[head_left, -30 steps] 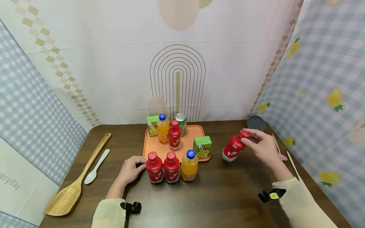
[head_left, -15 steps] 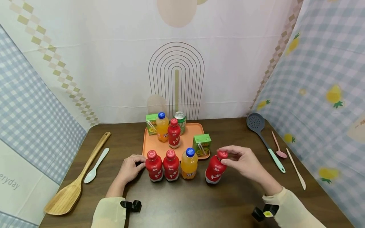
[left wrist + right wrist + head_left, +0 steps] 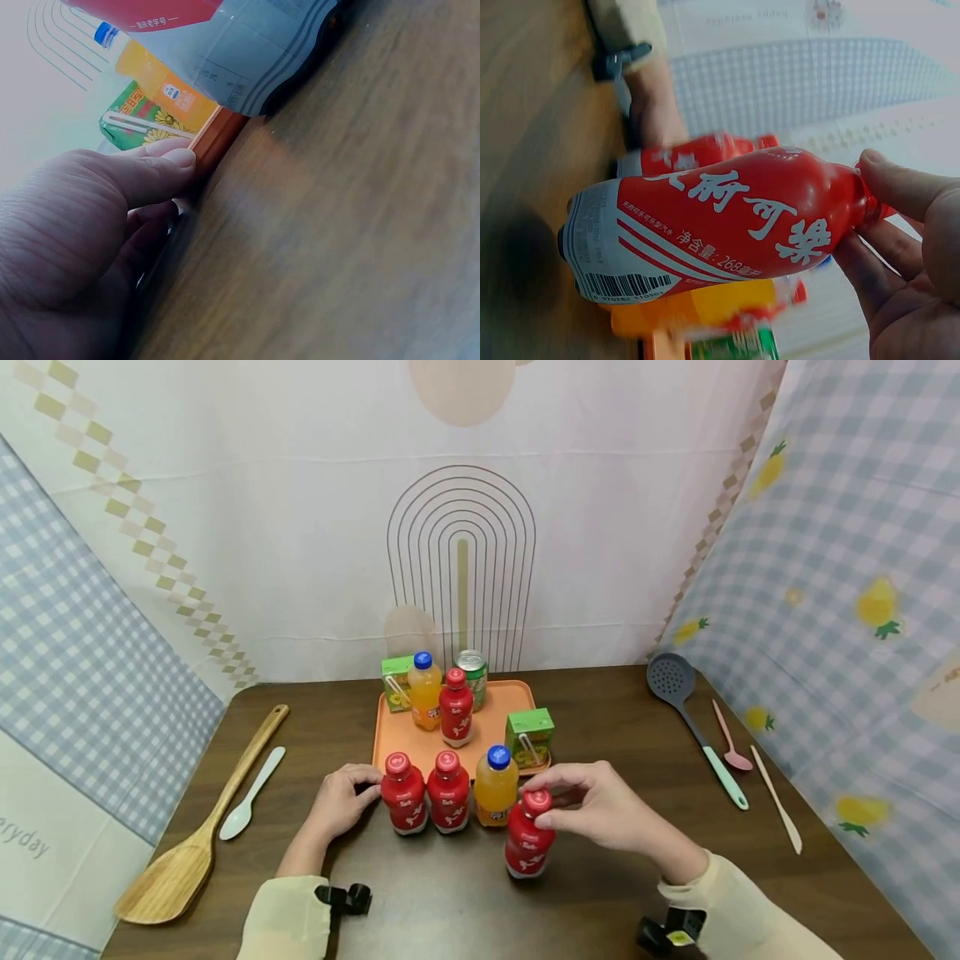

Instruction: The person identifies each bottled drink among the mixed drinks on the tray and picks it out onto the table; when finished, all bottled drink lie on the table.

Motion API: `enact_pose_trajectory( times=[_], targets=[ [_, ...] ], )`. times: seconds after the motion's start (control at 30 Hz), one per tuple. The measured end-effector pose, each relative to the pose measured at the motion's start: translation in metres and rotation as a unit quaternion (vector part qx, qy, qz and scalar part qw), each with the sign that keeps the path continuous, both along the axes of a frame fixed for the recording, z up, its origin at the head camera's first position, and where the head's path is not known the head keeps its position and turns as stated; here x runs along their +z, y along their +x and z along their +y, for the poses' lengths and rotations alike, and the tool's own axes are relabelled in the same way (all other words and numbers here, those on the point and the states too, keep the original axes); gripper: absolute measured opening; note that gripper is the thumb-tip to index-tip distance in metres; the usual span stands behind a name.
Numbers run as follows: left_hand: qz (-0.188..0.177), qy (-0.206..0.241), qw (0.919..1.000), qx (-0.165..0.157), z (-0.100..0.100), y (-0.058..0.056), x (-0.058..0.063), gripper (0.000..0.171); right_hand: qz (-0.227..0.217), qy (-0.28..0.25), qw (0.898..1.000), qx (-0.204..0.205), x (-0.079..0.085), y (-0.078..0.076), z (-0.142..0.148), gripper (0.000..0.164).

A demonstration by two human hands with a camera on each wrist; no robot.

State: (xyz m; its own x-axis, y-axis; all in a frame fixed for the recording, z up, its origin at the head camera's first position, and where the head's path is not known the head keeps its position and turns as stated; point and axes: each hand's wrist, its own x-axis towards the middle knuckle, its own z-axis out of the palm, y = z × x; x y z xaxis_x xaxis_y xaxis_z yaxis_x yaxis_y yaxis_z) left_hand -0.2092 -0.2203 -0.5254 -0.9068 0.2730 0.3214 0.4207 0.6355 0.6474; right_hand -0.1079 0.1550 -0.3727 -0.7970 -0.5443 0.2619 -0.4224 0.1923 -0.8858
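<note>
My right hand (image 3: 600,806) pinches a red cola bottle (image 3: 527,843) by its cap and neck. The bottle is nearly upright, in front of an orange soda bottle (image 3: 496,789) with a blue cap; its base appears slightly off the table in the right wrist view. My left hand (image 3: 341,802) pinches the left rim of an orange tray (image 3: 390,743) between thumb and fingers, as the left wrist view shows. Two more red bottles stand before the tray, the left one (image 3: 405,797) near my left fingertips and the other (image 3: 448,797) beside it.
On the tray stand a red bottle (image 3: 456,710), an orange soda (image 3: 425,697), a green can (image 3: 472,677) and two green drink cartons, one at the right (image 3: 529,739). A wooden spatula (image 3: 176,868) and white spoon (image 3: 243,810) lie left; a grey skimmer (image 3: 675,685) lies right.
My right hand has carried the red cola bottle leftward and toward the front, from the right of the tray to near the orange soda. The left hand has stayed at the tray's rim.
</note>
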Motion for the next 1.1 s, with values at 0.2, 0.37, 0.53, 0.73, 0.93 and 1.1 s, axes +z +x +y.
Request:
enact_pose_trajectory(
  times=[0.2, 0.37, 0.53, 0.73, 0.93, 1.1],
  targets=[
    [-0.007, -0.002, 1.0, 0.004, -0.002, 0.0, -0.001, 0.009, -0.009, -0.013, 0.999, 0.045, 0.001, -0.001, -0.038, 0.027],
    [-0.016, -0.005, 0.9998, 0.005, -0.004, -0.001, -0.002, 0.007, 0.015, -0.021, 0.996, 0.086, 0.003, -0.005, -0.07, 0.027],
    [-0.016, -0.006, 0.9999, 0.003, -0.004, -0.001, -0.002, 0.005, 0.016, -0.037, 0.993, 0.109, -0.001, -0.013, -0.094, 0.026],
    [-0.02, -0.005, 0.9998, 0.005, -0.003, -0.002, -0.001, 0.006, 0.042, -0.005, 0.994, 0.099, -0.013, -0.023, -0.107, 0.028],
    [-0.025, -0.003, 0.9997, 0.007, -0.002, -0.002, -0.002, 0.007, 0.062, 0.019, 0.994, 0.088, -0.001, -0.017, -0.111, 0.026],
    [-0.025, -0.006, 0.9996, 0.01, -0.002, -0.002, -0.002, 0.007, 0.072, 0.029, 0.993, 0.092, -0.013, -0.023, -0.112, 0.028]
  ],
)
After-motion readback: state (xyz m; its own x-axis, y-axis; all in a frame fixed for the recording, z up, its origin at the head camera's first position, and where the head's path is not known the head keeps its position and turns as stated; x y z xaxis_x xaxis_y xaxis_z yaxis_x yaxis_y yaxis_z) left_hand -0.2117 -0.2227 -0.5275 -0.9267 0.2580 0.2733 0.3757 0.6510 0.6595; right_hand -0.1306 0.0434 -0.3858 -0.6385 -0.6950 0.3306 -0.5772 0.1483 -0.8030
